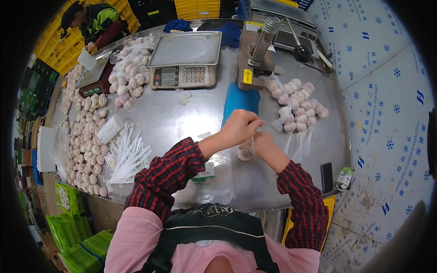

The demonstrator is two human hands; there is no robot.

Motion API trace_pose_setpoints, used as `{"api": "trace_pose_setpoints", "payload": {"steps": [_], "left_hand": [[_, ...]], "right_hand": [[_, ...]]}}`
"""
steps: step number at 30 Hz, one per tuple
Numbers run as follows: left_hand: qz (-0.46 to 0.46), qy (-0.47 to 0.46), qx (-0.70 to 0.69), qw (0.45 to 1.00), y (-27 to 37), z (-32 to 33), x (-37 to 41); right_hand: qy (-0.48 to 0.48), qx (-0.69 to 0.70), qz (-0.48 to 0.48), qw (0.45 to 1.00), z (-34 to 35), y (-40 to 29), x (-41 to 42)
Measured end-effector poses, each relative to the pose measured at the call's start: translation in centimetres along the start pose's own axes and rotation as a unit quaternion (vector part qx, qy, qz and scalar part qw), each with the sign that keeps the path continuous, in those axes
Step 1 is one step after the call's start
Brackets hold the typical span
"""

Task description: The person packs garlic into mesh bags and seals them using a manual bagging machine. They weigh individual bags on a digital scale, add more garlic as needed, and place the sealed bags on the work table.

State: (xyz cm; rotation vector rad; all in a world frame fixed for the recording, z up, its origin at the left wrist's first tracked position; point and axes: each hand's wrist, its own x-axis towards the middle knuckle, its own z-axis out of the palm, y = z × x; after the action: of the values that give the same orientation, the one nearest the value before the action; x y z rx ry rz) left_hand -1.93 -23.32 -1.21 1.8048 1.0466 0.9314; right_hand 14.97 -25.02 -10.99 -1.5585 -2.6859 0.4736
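My left hand (240, 125) pinches the gathered top of a small clear bag holding garlic bulbs (244, 152). My right hand (265, 144) is closed around the bag's neck, just below and to the right of the left. The bulbs hang at the left of the right hand, partly hidden by it. Beyond the hands, a blue cloth or sheet (241, 101) lies below a metal lever press (256, 65). Bagged garlic (297, 102) is piled to the right of it. White strips (128, 155) fan out at the left beside loose garlic bulbs (85, 150).
A digital scale (184, 61) stands at the back, beside more bagged garlic (131, 68). Flat plastic bags (218, 181) lie near the front edge. A phone (326, 177) and a small carton (344, 178) lie at the right. A co-worker (99, 25) works at the far left by another scale (94, 75).
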Motion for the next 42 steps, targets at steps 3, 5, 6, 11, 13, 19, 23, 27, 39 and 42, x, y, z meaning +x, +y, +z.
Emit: {"api": "trace_pose_setpoints", "payload": {"steps": [3,5,6,11,13,19,23,27,39,42], "left_hand": [[-0.054,0.000,-0.032,0.998,1.0,-2.4,-1.0],[-0.040,-0.002,-0.055,0.998,1.0,-3.1,-1.8],[-0.007,-0.014,-0.068,0.998,1.0,-2.3,-1.7],[-0.144,-0.083,-0.213,0.963,4.0,-1.5,-2.7],[-0.221,-0.072,-0.223,0.947,1.2,-1.8,-4.7],[-0.557,-0.108,-0.411,0.714,-4.0,4.2,-10.7],[-0.561,-0.083,-0.435,0.699,-5.0,5.1,-11.4],[-0.398,-0.169,-0.461,0.775,-5.2,2.2,-10.8],[0.150,-0.051,0.361,0.919,2.9,0.2,2.8],[0.270,0.042,0.481,0.833,1.6,-0.6,6.6]], "right_hand": [[0.090,0.140,0.003,0.986,-5.6,-2.4,-2.1],[0.238,0.245,0.005,0.940,-9.7,-5.2,-3.4],[0.346,0.249,0.004,0.905,-10.4,-6.2,-4.0],[0.352,0.391,0.011,0.851,-2.5,-5.4,-5.3],[0.257,0.610,0.062,0.747,-0.3,-6.2,-6.1],[0.239,0.505,-0.043,0.828,2.6,-14.4,-7.9],[0.096,0.456,-0.176,0.867,1.5,-15.1,-9.2],[0.226,0.339,-0.228,0.885,-2.2,-12.0,-10.4],[0.327,0.446,0.014,0.833,-2.1,3.8,-1.5],[0.349,0.443,0.072,0.823,-4.5,4.9,3.1]]}}
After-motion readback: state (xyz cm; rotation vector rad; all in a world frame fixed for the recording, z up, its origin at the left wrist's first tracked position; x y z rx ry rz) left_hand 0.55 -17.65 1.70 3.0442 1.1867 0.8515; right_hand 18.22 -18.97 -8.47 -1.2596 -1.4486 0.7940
